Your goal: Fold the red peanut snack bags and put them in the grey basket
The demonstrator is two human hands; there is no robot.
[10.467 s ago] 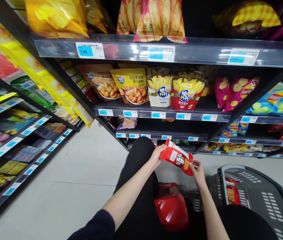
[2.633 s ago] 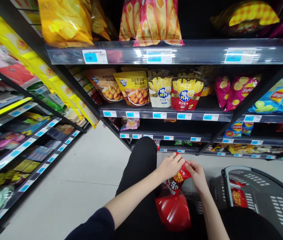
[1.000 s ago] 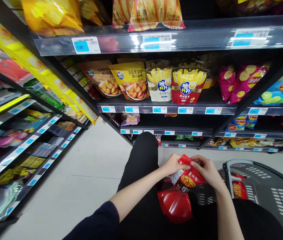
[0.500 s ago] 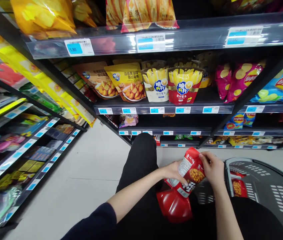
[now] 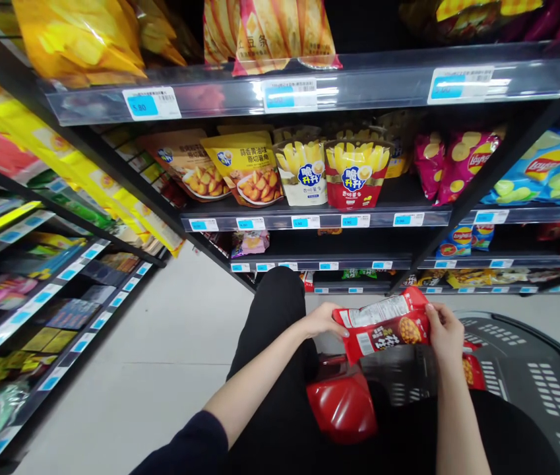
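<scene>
Red snack packet (image 5: 387,323) is lying sideways between your two hands, above the rim of the grey shopping basket (image 5: 522,369) and well below the shelves. In the head view, your left hand (image 5: 323,321) is pinching its left end with fingers closed on the crimped edge, and your right hand (image 5: 445,330) is closing around its right end, thumb on top; both grips are holding the packet and nothing else. You are holding it only at the ends, so I judge the slick film could slip out of a light pinch and drop onto the red stool (image 5: 342,406) below or the floor (image 5: 151,356) rather than into the basket. Squeezing harder risks crushing what is inside, and pulling the ends apart could strain the seal. The packet is looking glossy and slightly crumpled, with a white printed panel along its upper face, dark lettering and a picture of golden round pieces near the right end. Another red packet (image 5: 472,373) is showing inside the basket just under your right wrist. Behind, the middle shelf (image 5: 309,221) is carrying upright yellow and red snack bags.
</scene>
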